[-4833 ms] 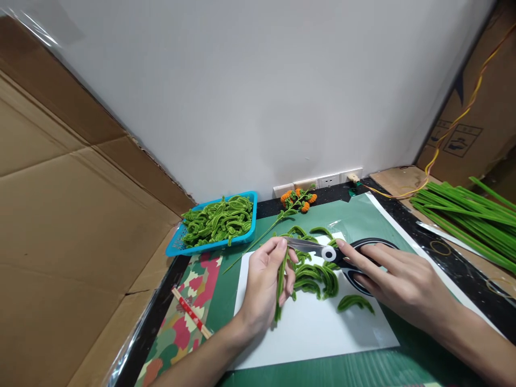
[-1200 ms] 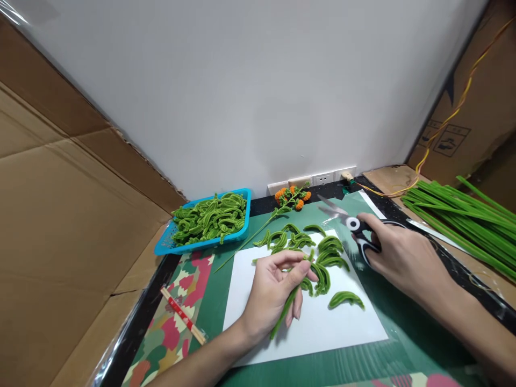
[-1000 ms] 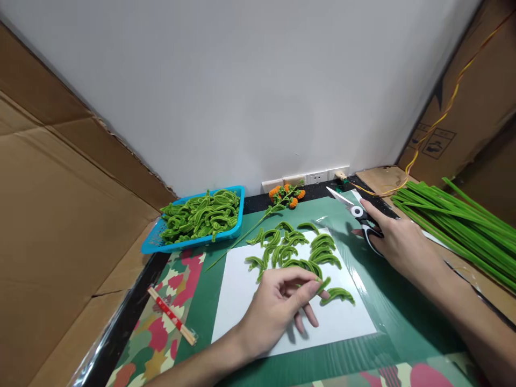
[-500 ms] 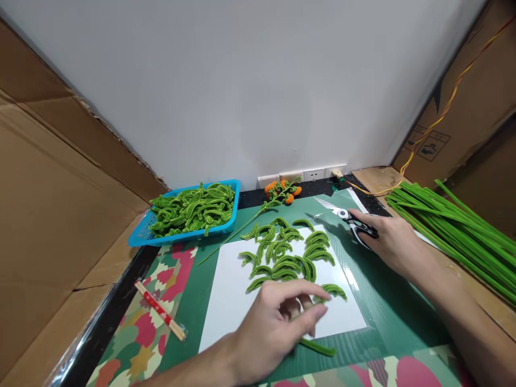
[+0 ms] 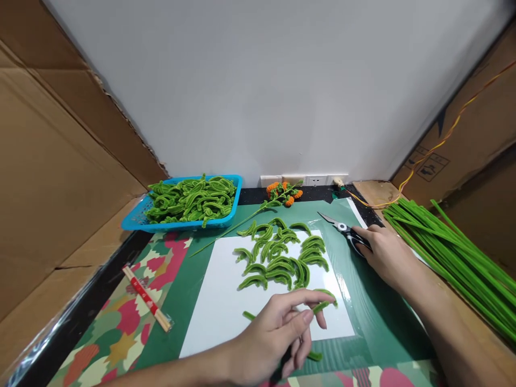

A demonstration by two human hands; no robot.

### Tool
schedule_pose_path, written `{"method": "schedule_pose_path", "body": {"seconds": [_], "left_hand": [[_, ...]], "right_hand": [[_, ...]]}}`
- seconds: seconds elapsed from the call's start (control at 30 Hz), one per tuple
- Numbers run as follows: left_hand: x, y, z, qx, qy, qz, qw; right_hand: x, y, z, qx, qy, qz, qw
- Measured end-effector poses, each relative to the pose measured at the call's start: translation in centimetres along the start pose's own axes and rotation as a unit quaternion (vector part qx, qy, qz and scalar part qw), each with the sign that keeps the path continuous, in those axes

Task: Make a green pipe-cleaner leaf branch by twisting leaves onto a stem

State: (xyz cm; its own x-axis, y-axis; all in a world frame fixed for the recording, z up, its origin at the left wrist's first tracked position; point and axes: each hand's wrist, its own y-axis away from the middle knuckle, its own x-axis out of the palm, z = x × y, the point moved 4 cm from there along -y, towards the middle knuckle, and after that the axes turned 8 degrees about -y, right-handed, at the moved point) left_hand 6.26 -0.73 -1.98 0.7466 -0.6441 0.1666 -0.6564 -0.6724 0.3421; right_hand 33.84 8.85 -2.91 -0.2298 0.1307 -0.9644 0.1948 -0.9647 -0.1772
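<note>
Fuzzy green pieces (image 5: pixel 281 262), curved like little crescents and mostly laid in rows, cover the upper part of a smooth white sheet (image 5: pixel 217 301), some spilling past its far edge onto the green mat (image 5: pixel 387 328). Printed matter is scarce: the red band (image 5: pixel 144 295) round a pair of wooden sticks carries pale characters too small to read, and the cardboard box (image 5: pixel 475 129) at right shows framed handling symbols in dark ink. No brand can be read.

Over the sheet's near edge, the left hand (image 5: pixel 280 328) has its fingers loosely bent, thumb and index tips apart; a short green piece shows in the gap, though whether it is gripped I cannot tell. The right hand (image 5: pixel 389 255) has bent fingers on the black handles of metal-bladed scissors (image 5: pixel 342 227); how firmly, I cannot tell. More plush strands heap in a perforated blue plastic tray (image 5: pixel 137 216) at left, and long straight green stems (image 5: pixel 447 252) lie at right.
</note>
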Motion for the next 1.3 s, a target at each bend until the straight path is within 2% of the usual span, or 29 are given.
{"method": "schedule_pose_path", "body": {"seconds": [0.13,0.23,0.27,0.3,0.37,0.43,0.57,0.67,0.77,0.87,0.93,1.07,1.17,1.23,1.3], "left_hand": [[-0.5,-0.6,0.6,0.027,0.056,-0.003,0.998],[-0.9,-0.7,0.6,0.038,0.080,-0.012,0.996],[-0.9,-0.7,0.6,0.042,0.087,-0.015,0.995],[-0.9,-0.7,0.6,0.047,0.092,-0.018,0.994],[-0.9,-0.6,0.7,0.057,0.094,-0.025,0.994],[-0.9,-0.4,1.0,0.065,0.089,-0.033,0.993],[-0.8,0.0,1.5,0.070,0.086,-0.047,0.993],[-0.8,0.3,1.6,0.073,0.078,-0.047,0.993],[-0.7,0.5,1.7,0.039,0.052,-0.034,0.997],[-0.6,0.7,1.8,0.011,0.029,-0.034,0.999],[-0.6,0.7,1.7,0.017,0.020,-0.042,0.999],[-0.7,0.7,1.4,0.042,0.014,-0.068,0.997],[-0.6,0.8,1.5,0.050,0.018,-0.060,0.997],[-0.5,0.8,1.9,0.050,0.020,-0.046,0.997],[-0.5,0.8,2.2,0.052,0.012,-0.039,0.998]], "right_hand": [[-0.5,-0.1,0.2,0.014,-0.016,0.002,1.000],[-1.9,0.0,2.0,-0.033,-0.108,-0.038,0.993],[-2.4,0.2,3.0,-0.066,-0.168,-0.046,0.982],[-2.7,0.5,4.2,-0.102,-0.244,-0.026,0.964],[-3.0,1.3,6.7,-0.155,-0.375,0.055,0.912],[-3.3,2.2,9.1,-0.196,-0.462,0.104,0.859],[-3.0,3.3,11.5,-0.186,-0.509,0.147,0.828],[-3.1,3.3,11.4,-0.167,-0.540,0.126,0.816],[-3.5,2.7,9.9,-0.116,-0.589,0.017,0.800],[-3.5,2.3,8.4,-0.050,-0.643,-0.082,0.760],[-3.2,2.1,8.0,-0.026,-0.671,-0.105,0.734],[-2.1,2.1,8.0,-0.001,-0.720,-0.103,0.686],[-1.6,2.3,8.4,-0.003,-0.752,-0.083,0.654],[-1.4,2.5,9.2,-0.028,-0.762,-0.026,0.647],[-1.4,3.0,10.4,-0.055,-0.748,0.037,0.661]]}}
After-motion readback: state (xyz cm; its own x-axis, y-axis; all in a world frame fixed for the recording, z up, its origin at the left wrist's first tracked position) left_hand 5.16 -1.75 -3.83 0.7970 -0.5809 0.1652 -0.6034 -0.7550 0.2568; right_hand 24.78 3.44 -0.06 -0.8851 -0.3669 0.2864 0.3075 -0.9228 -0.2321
